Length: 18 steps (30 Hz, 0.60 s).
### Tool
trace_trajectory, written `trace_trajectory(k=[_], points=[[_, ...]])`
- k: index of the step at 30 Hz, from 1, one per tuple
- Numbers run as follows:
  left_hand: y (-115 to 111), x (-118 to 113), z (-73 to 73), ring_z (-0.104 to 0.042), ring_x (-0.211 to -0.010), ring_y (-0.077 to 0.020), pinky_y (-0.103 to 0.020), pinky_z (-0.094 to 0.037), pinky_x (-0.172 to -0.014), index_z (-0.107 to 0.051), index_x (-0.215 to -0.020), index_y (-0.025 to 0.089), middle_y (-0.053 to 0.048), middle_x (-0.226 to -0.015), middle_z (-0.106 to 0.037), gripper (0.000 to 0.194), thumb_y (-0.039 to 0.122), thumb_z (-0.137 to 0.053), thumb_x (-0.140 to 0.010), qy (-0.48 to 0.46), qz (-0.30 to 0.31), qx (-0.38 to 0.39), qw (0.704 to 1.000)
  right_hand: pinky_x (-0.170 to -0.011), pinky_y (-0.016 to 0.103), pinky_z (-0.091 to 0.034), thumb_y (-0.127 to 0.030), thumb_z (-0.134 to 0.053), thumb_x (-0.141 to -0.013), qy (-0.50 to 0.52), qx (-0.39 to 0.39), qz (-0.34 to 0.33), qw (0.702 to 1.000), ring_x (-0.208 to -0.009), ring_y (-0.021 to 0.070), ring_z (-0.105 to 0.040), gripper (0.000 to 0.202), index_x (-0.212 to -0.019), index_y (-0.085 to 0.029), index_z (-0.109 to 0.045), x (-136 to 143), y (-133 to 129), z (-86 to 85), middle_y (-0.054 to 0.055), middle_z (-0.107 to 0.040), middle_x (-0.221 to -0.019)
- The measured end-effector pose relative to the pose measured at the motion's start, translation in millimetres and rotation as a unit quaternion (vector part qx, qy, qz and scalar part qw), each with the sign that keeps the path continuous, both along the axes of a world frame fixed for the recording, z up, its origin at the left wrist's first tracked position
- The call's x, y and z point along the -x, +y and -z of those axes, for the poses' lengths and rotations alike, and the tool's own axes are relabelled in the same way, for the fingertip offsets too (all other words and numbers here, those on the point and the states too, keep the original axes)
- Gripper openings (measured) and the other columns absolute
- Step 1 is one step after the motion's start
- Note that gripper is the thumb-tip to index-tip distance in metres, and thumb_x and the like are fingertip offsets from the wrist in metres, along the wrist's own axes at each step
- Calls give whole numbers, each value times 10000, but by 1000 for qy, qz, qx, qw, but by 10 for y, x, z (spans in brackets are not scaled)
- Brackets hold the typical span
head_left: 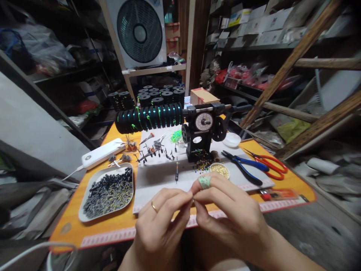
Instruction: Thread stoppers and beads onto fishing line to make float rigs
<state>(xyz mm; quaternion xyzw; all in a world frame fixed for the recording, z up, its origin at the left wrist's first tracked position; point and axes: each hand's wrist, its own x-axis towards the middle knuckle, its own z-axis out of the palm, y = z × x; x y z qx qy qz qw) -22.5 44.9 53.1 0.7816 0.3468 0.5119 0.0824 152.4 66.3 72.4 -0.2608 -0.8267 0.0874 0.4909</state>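
My left hand (pixel 165 212), wearing a gold ring, and my right hand (pixel 229 210) meet fingertip to fingertip over the front edge of the white mat (pixel 158 177). Both are closed in a pinch. Whatever lies between the fingertips is too small to make out. Green tape (pixel 204 182) wraps a finger of my right hand. Just beyond the fingers stands a small dish of gold beads (pixel 220 170), beside a loose heap of coloured beads (pixel 202 161). One thin piece with dark beads (pixel 176 172) lies alone on the mat.
A white tray (pixel 81 212) of small black and grey pieces sits left. Blue-handled pliers (pixel 245 167) and orange scissors (pixel 278 167) lie right. Behind stands a hand-cranked counter winder (pixel 201 128) carrying black spools (pixel 149 118). A white power strip-like device (pixel 103 153) lies left.
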Motion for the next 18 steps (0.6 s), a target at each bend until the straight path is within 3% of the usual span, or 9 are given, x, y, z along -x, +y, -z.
trace_trajectory(k=[7, 10, 13, 15, 18], points=[[34, 74, -61, -711, -805, -159, -244, -579, -735, -629, -1110, 167, -69, -900, -754, 279, 11, -590, -883, 83, -14, -67, 994, -627, 274, -481, -29, -535, -857, -19, 49, -8, 999, -700, 154, -577, 158, -825, -180, -569, -44, 16, -24, 19, -596, -733], [38, 59, -79, -705, -752, -163, -249, -575, -713, -630, -1038, 158, -66, -844, -750, 222, 18, -597, -869, 94, -20, -77, 992, -622, 271, -468, -29, -530, -865, -31, 43, -12, 999, -705, 159, -555, 151, -841, -173, -572, -41, 6, -21, 18, -574, -726], [32, 11, -95, -678, -671, -135, -216, -556, -653, -621, -894, 169, -34, -754, -707, 180, 5, -612, -822, 36, -33, -15, 999, -673, 306, -489, -32, -522, -905, -58, 21, -11, 998, -761, 184, -550, 128, -907, -148, -577, -21, 2, -3, 57, -598, -786], [25, -25, -105, -654, -651, -120, -194, -540, -618, -611, -823, 180, -11, -722, -665, 193, -9, -587, -791, -34, -34, 66, 997, -695, 329, -500, -27, -522, -915, -70, 9, -3, 997, -793, 200, -552, 120, -922, -136, -570, 1, 6, 6, 82, -606, -820], [29, -52, -110, -620, -647, -111, -182, -526, -592, -612, -769, 188, 8, -709, -619, 193, 0, -568, -762, -153, 3, 211, 965, -687, 328, -506, -14, -505, -915, -63, 7, -2, 998, -810, 206, -560, 137, -928, -140, -556, 32, 11, 1, 91, -611, -839]])
